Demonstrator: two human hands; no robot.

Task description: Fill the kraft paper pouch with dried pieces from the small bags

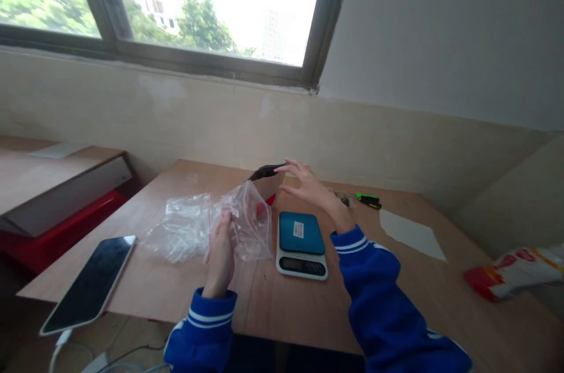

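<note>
My left hand is closed on the edge of a clear plastic zip bag and holds it upright on the wooden table. My right hand reaches forward over the table with fingers spread, its fingertips touching a dark object at the back. I cannot make out what that object is. A small digital scale with a teal top sits between my two hands. Something small and red shows behind the bag.
More clear bags lie left of the held one. A phone on a cable rests at the table's left edge. A green and black marker, white paper and a red and white packet lie to the right.
</note>
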